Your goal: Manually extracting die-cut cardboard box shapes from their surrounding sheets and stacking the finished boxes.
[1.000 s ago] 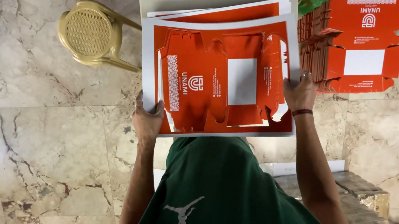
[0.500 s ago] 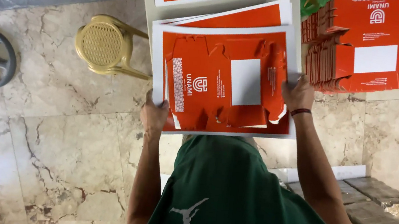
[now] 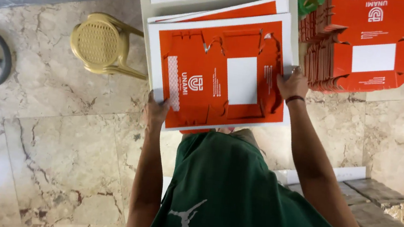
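Both hands grip an orange printed card sheet [image 3: 221,75]: left hand [image 3: 156,111] at one edge, right hand [image 3: 292,83] opposite. Even pressure likely prevents buckling.

Orange printed cardboard sheet [image 3: 218,75] with white border, die-cut box outline, white rectangle near its middle and a striped white band at one side. Lies flat, topmost on a stack of similar sheets [image 3: 213,9], slightly skewed against the ones beneath. Held at both side edges, lower corner overhanging the marble floor.
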